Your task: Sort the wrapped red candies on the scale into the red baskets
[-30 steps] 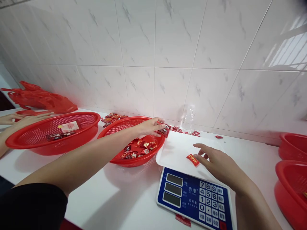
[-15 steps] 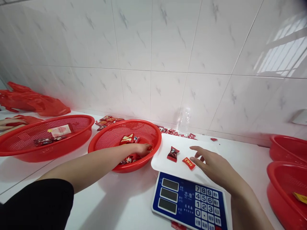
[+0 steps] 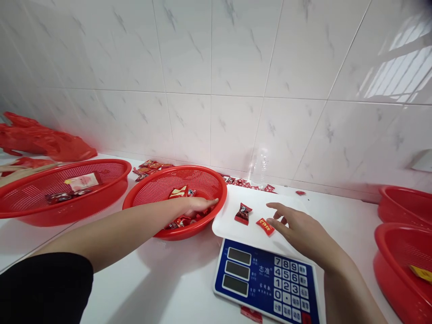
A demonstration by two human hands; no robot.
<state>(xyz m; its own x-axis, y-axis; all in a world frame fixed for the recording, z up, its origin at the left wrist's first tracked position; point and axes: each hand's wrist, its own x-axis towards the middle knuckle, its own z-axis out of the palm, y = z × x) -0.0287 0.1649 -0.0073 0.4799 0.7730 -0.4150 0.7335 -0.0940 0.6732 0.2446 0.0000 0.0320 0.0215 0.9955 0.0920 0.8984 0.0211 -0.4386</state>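
My left hand [image 3: 201, 204] is inside the middle red mesh basket [image 3: 135, 193], low over several small wrapped snacks [image 3: 184, 221]. Its thumb is stretched toward the right rim; the other fingers are partly hidden, and no held packet shows. Over the right side of the white scale tray [image 3: 229, 198], my right hand [image 3: 292, 225] hovers open, fingers apart. Its thumb tip is beside a small red packet with yellow lettering [image 3: 265, 226]; whether they touch I cannot tell. A dark red wrapped snack [image 3: 243, 213] lies on the tray to the left.
A blue-faced digital scale [image 3: 266, 283] sits under the tray. Another red basket [image 3: 111, 168] stands left, near red plastic bags [image 3: 47, 139] and part of another person's hand [image 3: 20, 173]. Packets [image 3: 151, 168] and a clear bottle [image 3: 259, 168] line the wall. More red baskets [image 3: 394, 252] stand right.
My left hand has turned in the basket, and its thumb now stretches toward the right rim. My right hand has stayed almost still over the tray. The view has shifted slightly.
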